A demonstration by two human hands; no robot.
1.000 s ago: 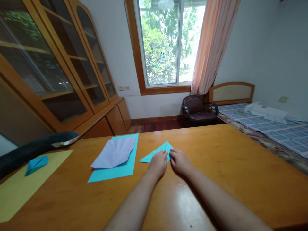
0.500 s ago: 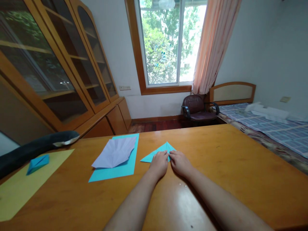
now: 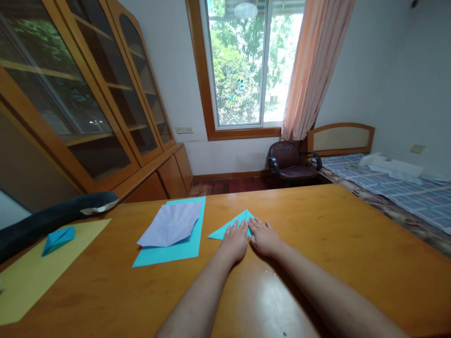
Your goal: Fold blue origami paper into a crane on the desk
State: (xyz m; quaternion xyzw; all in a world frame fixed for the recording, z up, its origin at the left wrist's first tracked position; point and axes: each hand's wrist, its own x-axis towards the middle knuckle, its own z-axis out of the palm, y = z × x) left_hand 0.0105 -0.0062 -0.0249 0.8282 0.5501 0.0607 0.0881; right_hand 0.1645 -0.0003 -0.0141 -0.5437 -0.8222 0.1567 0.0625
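Observation:
A folded turquoise paper (image 3: 225,228), roughly triangular with its tip pointing away from me, lies on the wooden table (image 3: 317,234). My left hand (image 3: 235,241) rests flat on its near middle, fingers stretched forward. Close beside it, my right hand (image 3: 265,237) presses on the paper's right part with the fingers extended and slightly spread. The two hands almost touch at the centre crease. Much of the paper's lower and right side is hidden under them.
Left of my hands, a creased lilac sheet (image 3: 171,225) lies on a flat turquoise sheet (image 3: 197,244). Farther left, a folded blue paper piece (image 3: 58,240) sits on a yellow sheet (image 3: 45,277), near a dark curved object (image 3: 63,211). A chair (image 3: 291,162) stands beyond the table.
Both hands have gone from curled fingertips at the paper's centre to flatter, stretched fingers on it. The view has shifted slightly; the other papers lie as before.

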